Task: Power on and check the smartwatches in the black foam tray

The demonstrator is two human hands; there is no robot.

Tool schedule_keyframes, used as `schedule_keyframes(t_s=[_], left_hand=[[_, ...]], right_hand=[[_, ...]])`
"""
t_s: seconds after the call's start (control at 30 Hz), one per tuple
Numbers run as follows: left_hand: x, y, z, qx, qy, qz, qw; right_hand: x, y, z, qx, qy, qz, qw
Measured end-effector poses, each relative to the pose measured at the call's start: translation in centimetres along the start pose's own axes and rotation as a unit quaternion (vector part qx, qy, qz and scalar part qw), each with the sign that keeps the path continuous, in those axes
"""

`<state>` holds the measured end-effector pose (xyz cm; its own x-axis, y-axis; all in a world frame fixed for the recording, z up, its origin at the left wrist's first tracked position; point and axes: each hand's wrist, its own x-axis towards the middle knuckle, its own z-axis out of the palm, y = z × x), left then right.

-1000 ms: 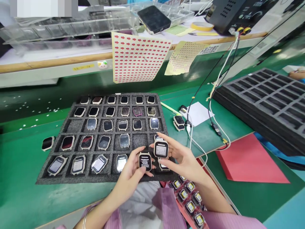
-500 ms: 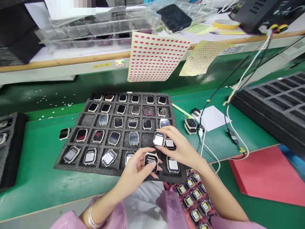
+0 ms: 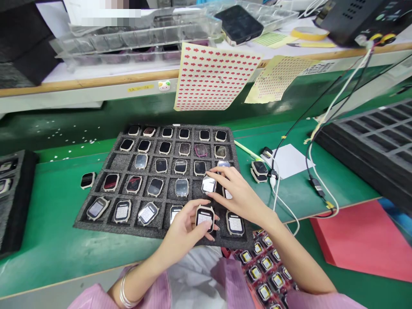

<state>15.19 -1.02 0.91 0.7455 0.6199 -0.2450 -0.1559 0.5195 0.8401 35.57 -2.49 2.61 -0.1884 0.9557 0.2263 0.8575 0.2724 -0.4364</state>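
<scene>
Right hand [image 3: 234,193] and its watch [image 3: 209,184] shifted slightly left since earlier frame. Side tray [image 3: 21,206] far left; green bench [image 3: 58,210] showing between it and foam tray [image 3: 119,163]. Left hand [image 3: 188,227] cradles lit watch [image 3: 205,218] above tray's front row, thumb on screen. Right hand pinches its watch by edges at fourth row, fifth compartment; whether seated, cannot tell. Counts: one loose watch [image 3: 88,180] just beside tray's left edge, six watches [image 3: 167,132] in back row, two stacked watches [image 3: 259,171] right.

Left hand [image 3: 189,227] curls at lower centre, thumb [image 3: 199,231] folded over; right hand [image 3: 238,193] arches just above, fingers [image 3: 222,180] pinching leftward.
</scene>
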Motion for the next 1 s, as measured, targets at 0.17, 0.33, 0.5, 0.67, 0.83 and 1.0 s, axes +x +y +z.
schedule_keyframes(t_s=[0.17, 0.33, 0.5, 0.67, 0.83, 1.0], left_hand=[[-0.3, -0.7, -0.4, 0.142, -0.024, 0.021, 0.989], [-0.6, -1.1, 0.4, 0.488, -0.058, 0.112, 0.864], [-0.4, -0.4, 2.3, 0.676, -0.006, 0.118, 0.727], [-2.5, 2.2, -1.8, 0.727, 0.141, 0.175, 0.648], [-6.9, 3.6, -8.0, 0.757, 0.189, 0.216, 0.587], [-8.2, 1.8, -9.4, 0.756, 0.099, 0.236, 0.602]], right_hand=[[-0.2, -0.1, -0.2, 0.055, 0.030, 0.003, 0.998], [1.1, 0.1, -0.5, 0.061, -0.017, -0.048, 0.997], [4.0, -0.9, 0.0, -0.024, -0.110, -0.140, 0.984], [6.6, -2.2, 1.6, -0.125, -0.130, -0.159, 0.971], [6.6, -3.0, 1.1, -0.159, -0.092, -0.123, 0.975], [4.1, -3.2, 0.1, -0.235, -0.033, -0.006, 0.971]])
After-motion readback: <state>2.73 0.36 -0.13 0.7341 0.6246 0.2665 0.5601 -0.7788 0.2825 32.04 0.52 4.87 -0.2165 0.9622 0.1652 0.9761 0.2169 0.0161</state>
